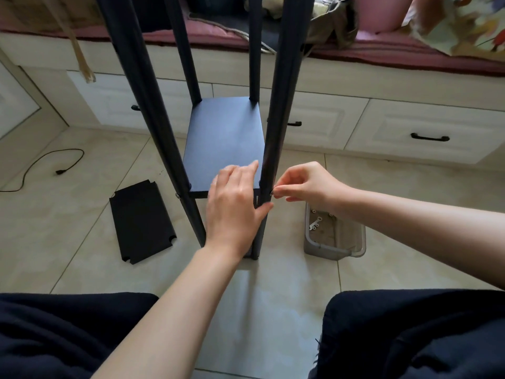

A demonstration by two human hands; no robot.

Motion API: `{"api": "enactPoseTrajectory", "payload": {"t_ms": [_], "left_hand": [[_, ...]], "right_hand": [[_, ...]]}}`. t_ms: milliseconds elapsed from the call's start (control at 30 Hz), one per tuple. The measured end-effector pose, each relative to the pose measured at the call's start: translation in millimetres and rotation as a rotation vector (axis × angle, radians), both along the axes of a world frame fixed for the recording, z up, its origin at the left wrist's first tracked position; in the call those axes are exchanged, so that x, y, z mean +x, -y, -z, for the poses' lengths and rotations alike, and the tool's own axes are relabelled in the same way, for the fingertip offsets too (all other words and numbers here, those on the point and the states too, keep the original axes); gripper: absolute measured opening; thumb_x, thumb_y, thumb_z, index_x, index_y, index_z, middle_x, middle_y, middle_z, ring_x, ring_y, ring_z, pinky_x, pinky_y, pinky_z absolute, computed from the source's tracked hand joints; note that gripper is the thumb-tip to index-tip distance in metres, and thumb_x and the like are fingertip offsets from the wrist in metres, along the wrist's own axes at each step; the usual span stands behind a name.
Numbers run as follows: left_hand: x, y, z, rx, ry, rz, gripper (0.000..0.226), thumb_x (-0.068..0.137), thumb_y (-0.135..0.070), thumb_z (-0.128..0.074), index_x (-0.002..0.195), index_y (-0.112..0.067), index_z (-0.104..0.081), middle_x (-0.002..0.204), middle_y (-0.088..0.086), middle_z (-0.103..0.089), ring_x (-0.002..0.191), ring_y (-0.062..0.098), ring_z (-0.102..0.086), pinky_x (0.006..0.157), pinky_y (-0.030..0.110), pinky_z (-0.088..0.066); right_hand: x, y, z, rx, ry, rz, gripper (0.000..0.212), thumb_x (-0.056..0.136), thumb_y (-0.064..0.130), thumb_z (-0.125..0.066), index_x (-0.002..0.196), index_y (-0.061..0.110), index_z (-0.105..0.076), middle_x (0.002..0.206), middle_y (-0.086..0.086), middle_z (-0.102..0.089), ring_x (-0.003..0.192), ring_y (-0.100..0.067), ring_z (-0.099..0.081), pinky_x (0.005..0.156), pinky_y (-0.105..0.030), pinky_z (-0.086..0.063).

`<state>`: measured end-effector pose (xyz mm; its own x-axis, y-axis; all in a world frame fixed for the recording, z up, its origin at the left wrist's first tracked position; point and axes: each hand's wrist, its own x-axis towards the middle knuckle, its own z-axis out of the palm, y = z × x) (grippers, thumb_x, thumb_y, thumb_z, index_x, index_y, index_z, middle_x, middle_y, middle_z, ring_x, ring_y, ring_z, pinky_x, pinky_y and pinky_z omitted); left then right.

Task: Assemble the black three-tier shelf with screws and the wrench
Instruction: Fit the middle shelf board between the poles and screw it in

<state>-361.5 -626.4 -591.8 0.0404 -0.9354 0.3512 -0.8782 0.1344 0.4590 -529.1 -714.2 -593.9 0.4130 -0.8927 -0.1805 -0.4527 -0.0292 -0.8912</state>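
Head view, from left to right. On the tiled floor [90,214] at far left lies a black power cord [46,166]. Right of it a loose black shelf panel [142,221] lies flat on the tiles, with notched corners. The partly assembled black shelf frame [136,86] stands at centre on four round posts; one mounted shelf panel [224,140] sits low between them, and a screw [178,195] shows on the front left post at that panel's level. The left hand [235,206] rests with straight, relaxed fingers against the panel's front right corner, its thumb touching the front right post [281,99]; it holds nothing. The right hand [306,184] pinches a small dark fastener [272,192], too small to identify further, between thumb and fingertips at the right side of that post, level with the panel's edge. On the floor just right of the post stands a clear plastic container [334,250] containing white fittings and a small wrench [314,223]. Cream drawer fronts with black handles [429,137] line the background.
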Motion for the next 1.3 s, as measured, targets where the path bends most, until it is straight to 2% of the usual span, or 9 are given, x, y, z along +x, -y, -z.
{"api": "enactPoseTrajectory", "payload": {"t_ms": [100, 233, 400, 533, 667, 800, 900, 1033, 1300], "left_hand": [[6.6, 16.4, 2.4, 0.131, 0.112, 0.049, 0.066, 0.087, -0.044, -0.073, 0.144, -0.019, -0.052, 0.15, -0.003, -0.051, 0.148, 0.02, -0.031, 0.124, 0.039, -0.013], [13.9, 25.8, 4.0, 0.126, 0.085, 0.069, 0.051, 0.089, -0.047, -0.069, 0.136, -0.026, -0.062, 0.151, -0.008, -0.051, 0.147, 0.018, -0.035, 0.123, 0.04, -0.018], [10.6, 24.8, 7.1, 0.119, 0.07, 0.038, 0.052, 0.091, -0.044, -0.068, 0.14, -0.031, -0.058, 0.151, -0.01, -0.05, 0.148, 0.015, -0.033, 0.124, 0.038, -0.014], [9.4, 24.2, 8.7, 0.086, 0.059, 0.033, 0.064, 0.092, -0.041, -0.065, 0.15, -0.022, -0.046, 0.154, -0.004, -0.048, 0.15, 0.016, -0.03, 0.124, 0.038, -0.01], [16.3, 26.7, 16.2, 0.112, 0.21, -0.03, 0.08, 0.096, -0.055, -0.048, 0.159, -0.012, -0.024, 0.166, 0.004, -0.021, 0.155, 0.014, -0.01, 0.125, 0.038, 0.001], [20.9, 21.9, 21.9, 0.074, 0.294, -0.03, 0.074, 0.097, -0.054, -0.048, 0.156, -0.011, -0.034, 0.163, 0.006, -0.029, 0.153, 0.017, -0.022, 0.125, 0.041, -0.009], [19.4, 20.0, 23.2, 0.032, 0.306, -0.046, 0.068, 0.097, -0.051, -0.05, 0.151, -0.01, -0.044, 0.159, 0.008, -0.038, 0.15, 0.021, -0.031, 0.123, 0.043, -0.019], [20.0, 20.4, 26.4, -0.008, 0.362, -0.057, 0.068, 0.096, -0.052, -0.041, 0.144, -0.006, -0.053, 0.152, 0.011, -0.047, 0.146, 0.024, -0.039, 0.12, 0.045, -0.027], [19.4, 26.5, 39.7, -0.157, 0.415, -0.079, 0.057, 0.096, -0.046, -0.05, 0.128, -0.003, -0.065, 0.142, 0.015, -0.057, 0.14, 0.029, -0.048, 0.115, 0.049, -0.034]], "right_hand": [[2.1, 1.0, -2.3, 0.026, -0.01, -0.007, 0.009, 0.081, 0.02, -0.08, 0.074, 0.019, -0.073, 0.075, 0.002, -0.075, 0.075, -0.004, -0.069, 0.082, -0.035, -0.058], [1.0, 6.1, -10.2, 0.126, -0.052, -0.03, 0.005, 0.083, 0.025, -0.078, 0.084, 0.022, -0.075, 0.085, 0.003, -0.077, 0.084, 0.001, -0.069, 0.085, -0.037, -0.054], [11.6, 25.0, -15.0, 0.436, 0.019, 0.069, 0.031, 0.096, 0.039, -0.06, 0.116, 0.015, -0.066, 0.098, -0.002, -0.077, 0.097, -0.012, -0.072, 0.087, -0.04, -0.05], [34.0, 28.4, -10.4, 0.564, 0.104, 0.067, 0.026, 0.093, 0.041, -0.061, 0.088, 0.016, -0.068, 0.087, -0.002, -0.076, 0.083, -0.018, -0.071, 0.084, -0.041, -0.053], [45.8, 28.3, -7.9, 0.586, 0.159, 0.076, 0.023, 0.097, 0.026, -0.055, 0.081, 0.014, -0.066, 0.077, -0.004, -0.07, 0.075, -0.02, -0.065, 0.084, -0.04, -0.052], [42.0, 24.9, -6.1, 0.646, 0.247, 0.007, 0.022, 0.098, 0.028, -0.057, 0.086, 0.013, -0.068, 0.083, -0.005, -0.071, 0.078, -0.019, -0.069, 0.087, -0.034, -0.054], [29.1, 25.4, -5.4, 0.66, 0.253, -0.03, 0.021, 0.099, 0.03, -0.056, 0.105, 0.013, -0.068, 0.097, -0.007, -0.072, 0.092, -0.021, -0.068, 0.099, -0.036, -0.052], [-7.6, 31.1, 6.8, 0.634, 0.263, 0.031, 0.023, 0.099, 0.026, -0.057, 0.113, 0.012, -0.067, 0.109, -0.011, -0.074, 0.105, -0.025, -0.07, 0.09, -0.035, -0.056], [-109.1, 42.1, 96.7, 0.558, 0.015, 0.329, 0.025, 0.1, 0.011, -0.055, 0.12, -0.003, -0.061, 0.098, -0.015, -0.067, 0.075, -0.019, -0.066, 0.064, -0.024, -0.058]]}}
